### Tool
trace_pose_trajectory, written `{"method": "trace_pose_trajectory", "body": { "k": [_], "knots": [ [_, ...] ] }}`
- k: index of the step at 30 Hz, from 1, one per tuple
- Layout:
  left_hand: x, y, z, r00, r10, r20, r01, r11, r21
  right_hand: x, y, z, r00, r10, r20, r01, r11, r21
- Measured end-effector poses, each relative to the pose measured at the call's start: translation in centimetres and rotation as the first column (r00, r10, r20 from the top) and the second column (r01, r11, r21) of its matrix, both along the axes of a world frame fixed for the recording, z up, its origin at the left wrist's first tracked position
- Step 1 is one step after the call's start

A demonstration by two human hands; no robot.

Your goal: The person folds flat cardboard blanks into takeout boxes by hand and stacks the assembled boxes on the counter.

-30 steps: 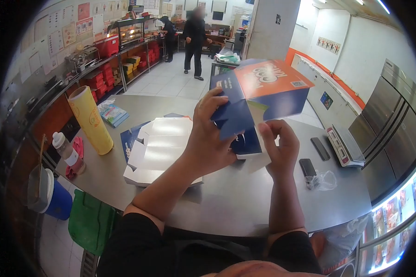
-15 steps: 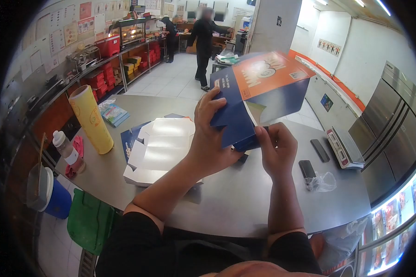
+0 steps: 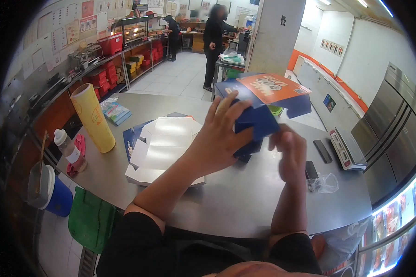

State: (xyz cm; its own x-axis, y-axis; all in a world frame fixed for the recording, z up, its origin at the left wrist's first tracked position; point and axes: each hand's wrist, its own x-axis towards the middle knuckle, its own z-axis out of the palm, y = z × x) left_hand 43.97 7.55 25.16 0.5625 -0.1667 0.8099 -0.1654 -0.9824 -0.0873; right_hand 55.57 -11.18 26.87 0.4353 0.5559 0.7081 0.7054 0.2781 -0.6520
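A blue and orange cardboard food box (image 3: 269, 87), partly folded, is held up above the steel table, its open side and loose flaps showing. My left hand (image 3: 224, 131) grips its left end, fingers spread over the blue side panel. At the box's near corner, the curled fingers of my right hand (image 3: 289, 150) meet a blue flap; their tips are partly hidden. Left of my forearm lies a stack of flat box blanks (image 3: 166, 145), white inner faces up, with blue printed ones showing beneath.
The steel table (image 3: 235, 203) also bears a yellow film roll (image 3: 93, 119), spray bottle (image 3: 69, 150), pink cloth (image 3: 80, 143), blue packet (image 3: 116, 111), scale (image 3: 346, 150), dark bar-shaped object (image 3: 322, 151) and clear plastic bag (image 3: 323, 183). A green bin (image 3: 92, 221) stands at left. Two people are farther back.
The box has tilted and its blue end flaps have folded inward. My left hand has shifted right across the side; my right hand has moved slightly right and down. A person behind has turned.
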Motion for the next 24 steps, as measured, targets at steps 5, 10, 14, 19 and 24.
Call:
{"method": "trace_pose_trajectory", "body": {
  "k": [5, 10, 14, 19, 24],
  "knots": [
    [-0.7, -1.3, 0.1, 0.968, -0.212, -0.136, 0.21, 0.977, -0.025, 0.3, -0.5, 0.0, 0.962, 0.013, -0.271, -0.016, 1.0, -0.008],
    [-2.0, -1.6, 1.0, 0.863, -0.419, -0.282, 0.379, 0.906, -0.188, 1.7, -1.8, 0.6, 0.978, 0.06, -0.199, -0.072, 0.996, -0.051],
    [-2.4, -1.4, 1.3, 0.838, -0.439, -0.324, 0.365, 0.892, -0.265, 1.9, -1.8, 0.4, 1.0, 0.0, -0.007, -0.001, 0.993, -0.118],
    [-2.1, -1.2, 1.1, 0.897, -0.326, -0.298, 0.263, 0.936, -0.233, 0.4, -0.3, 0.5, 0.996, -0.075, -0.057, 0.061, 0.975, -0.215],
    [-1.3, -1.3, 0.8, 0.948, -0.251, -0.193, 0.249, 0.968, -0.035, 1.9, -0.9, 0.1, 0.982, 0.024, -0.189, -0.067, 0.973, -0.221]
  ]
}}
